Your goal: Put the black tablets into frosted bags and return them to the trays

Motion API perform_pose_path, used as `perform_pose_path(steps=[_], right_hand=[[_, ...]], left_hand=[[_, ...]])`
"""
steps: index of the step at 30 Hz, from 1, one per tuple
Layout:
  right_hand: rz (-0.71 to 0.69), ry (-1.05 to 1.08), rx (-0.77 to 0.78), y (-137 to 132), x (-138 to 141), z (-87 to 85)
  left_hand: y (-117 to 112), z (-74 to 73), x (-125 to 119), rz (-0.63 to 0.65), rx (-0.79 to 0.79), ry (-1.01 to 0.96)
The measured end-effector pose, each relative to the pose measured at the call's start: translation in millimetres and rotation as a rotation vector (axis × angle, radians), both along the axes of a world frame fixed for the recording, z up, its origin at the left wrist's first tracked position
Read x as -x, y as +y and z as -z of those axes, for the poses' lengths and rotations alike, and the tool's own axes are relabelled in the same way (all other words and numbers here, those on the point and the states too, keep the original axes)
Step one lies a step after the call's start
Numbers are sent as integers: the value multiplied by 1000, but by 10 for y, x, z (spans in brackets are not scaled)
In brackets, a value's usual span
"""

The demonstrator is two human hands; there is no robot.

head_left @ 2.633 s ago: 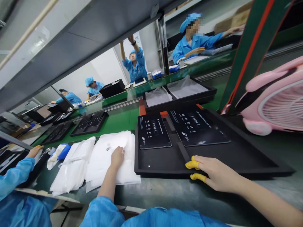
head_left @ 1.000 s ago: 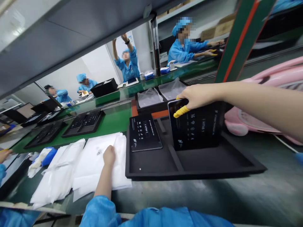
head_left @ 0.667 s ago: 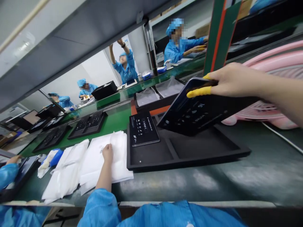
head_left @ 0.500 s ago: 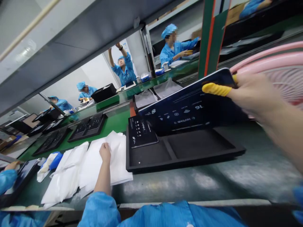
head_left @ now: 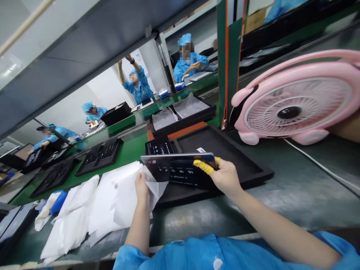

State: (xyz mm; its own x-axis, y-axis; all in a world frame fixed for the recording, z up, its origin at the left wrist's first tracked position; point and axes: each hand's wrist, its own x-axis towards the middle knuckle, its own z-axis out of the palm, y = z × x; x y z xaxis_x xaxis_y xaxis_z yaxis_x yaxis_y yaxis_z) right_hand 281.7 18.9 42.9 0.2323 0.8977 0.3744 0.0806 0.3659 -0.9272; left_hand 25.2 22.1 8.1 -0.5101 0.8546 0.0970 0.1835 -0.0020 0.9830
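My right hand (head_left: pixel 222 175), with yellow finger cots, grips a dark tablet (head_left: pixel 174 168) by its right end and holds it level above the near edge of the black foam tray (head_left: pixel 253 168). My left hand (head_left: pixel 142 189) pinches the top white bag (head_left: pixel 132 195) of a stack and lifts its edge toward the tablet's left end. A second dark tablet (head_left: pixel 156 147) lies in the tray's left compartment. The right compartment holds no tablet.
A pink desk fan (head_left: pixel 295 108) with a white cord stands right of the tray. More white bags (head_left: pixel 73 217) lie to the left. Another black tray with clear bags (head_left: pixel 180 112) sits behind. Black trays ride the green belt (head_left: pixel 132 144). Several workers in blue sit beyond.
My right hand lifted the tablet out of the tray's right compartment, swung it up and brought it down toward me. My left hand went from resting flat on the bags to lifting one.
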Motion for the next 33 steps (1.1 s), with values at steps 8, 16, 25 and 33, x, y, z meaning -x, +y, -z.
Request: perform_pose_path(steps=[8,16,25,33], right_hand=[[-158,87,-25,-53,205,70],[51,556,259,304,168,287],[170,701,201,517,-19,296],[-30,448,194,215,270,331]], left_hand=[[-74,-763,-155,59,-368,544],[-226,-473,-410,306,-167,833],[-89,-600,-234,380,-39,1053],[198,-968,-808,363,-362,750]])
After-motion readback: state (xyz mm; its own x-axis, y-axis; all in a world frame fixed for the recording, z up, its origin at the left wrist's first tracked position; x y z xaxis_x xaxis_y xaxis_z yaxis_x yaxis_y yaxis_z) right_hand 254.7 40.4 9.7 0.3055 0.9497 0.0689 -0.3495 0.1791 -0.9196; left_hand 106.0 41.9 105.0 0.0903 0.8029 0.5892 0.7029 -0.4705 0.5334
